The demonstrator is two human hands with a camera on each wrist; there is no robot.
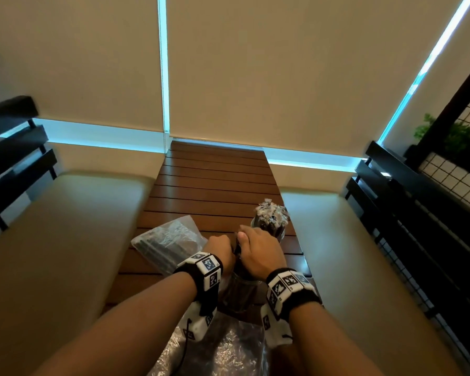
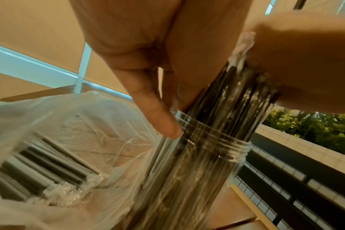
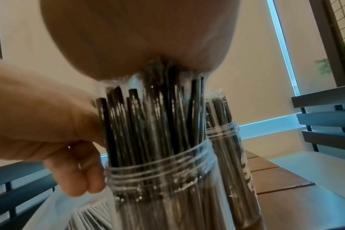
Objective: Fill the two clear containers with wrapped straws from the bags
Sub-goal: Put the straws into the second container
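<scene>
On the brown slatted table [image 1: 214, 180] stands a clear container [image 1: 239, 291] [image 3: 163, 175] with a thick bundle of black wrapped straws [image 3: 148, 116] [image 2: 236, 93] sticking out above its threaded rim. My right hand [image 1: 261, 251] [image 3: 138, 38] grips the bundle's tops from above. From the left, my left hand [image 1: 220, 253] [image 2: 167, 109] holds the bundle just above the rim, thumb touching the threads. Behind to the right, a second clear container [image 1: 280, 234] [image 3: 225, 133] is packed with straws. The near container's base is hidden.
A clear plastic bag [image 1: 168, 240] [image 2: 69, 140] holding more straws lies on the table left of the hands. Another crinkled bag [image 1: 223, 348] lies at the near edge under my wrists. Cream benches [image 1: 65, 240] with black slatted backs flank the table.
</scene>
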